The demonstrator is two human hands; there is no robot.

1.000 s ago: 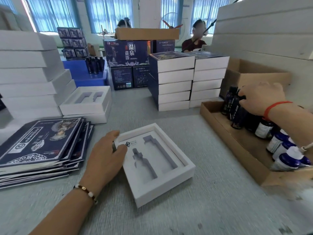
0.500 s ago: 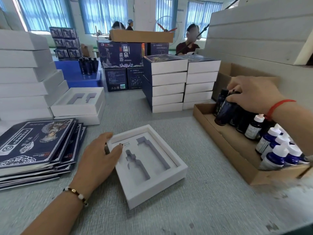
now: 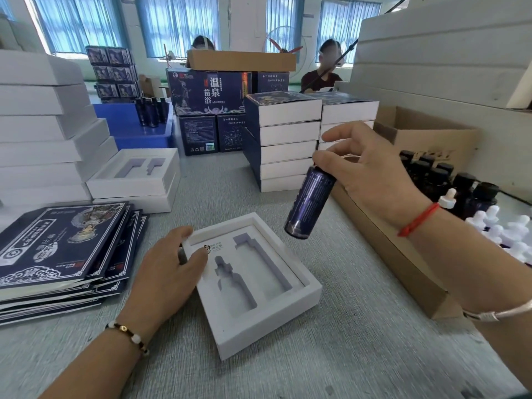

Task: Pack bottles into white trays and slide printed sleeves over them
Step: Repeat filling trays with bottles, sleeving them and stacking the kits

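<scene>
**Bottle lifted over open tray, head view**

Head view, only camera. Right hand (image 3: pixel 371 171) is raised above the worktop (image 3: pixel 345 326), fingers curled, pinching the cap end of 1 dark blue bottle (image 3: pixel 311 203). The bottle hangs tilted, base down and toward the left, in the air above the far right corner of the white tray (image 3: pixel 290 309) and not touching it. Red cord on the right wrist, silver bangle further up the forearm.

Left hand (image 3: pixel 169 269) lies palm down on the near left edge of the tray, fingers relaxed and nearly straight, thumb resting on the insert beside a small printed logo. It grips nothing. Beaded bracelet on the left wrist.

The tray sits flat on the worktop at centre, turned at an angle. Its insert has 2 shaped cut-outs, both vacant: 1 bottle-shaped on the left, 1 long narrow on the right.

Left of the tray: a fanned stack of flat printed sleeves (image 3: pixel 60 249), dark blue with white pattern. Behind them, another open tray (image 3: pixel 135 174) on top of a closed white box, and a tall stack of white boxes (image 3: pixel 43 131).

Right: a low cardboard box (image 3: pixel 388 254) holding upright dark bottles (image 3: pixel 437 174) and white dropper caps (image 3: pixel 501 226).

Centre back: 2 stacks of finished sleeved boxes (image 3: pixel 285 139); behind them dark blue printed cartons (image 3: pixel 207 93). 2 seated people at the far end, detail unclear.
</scene>
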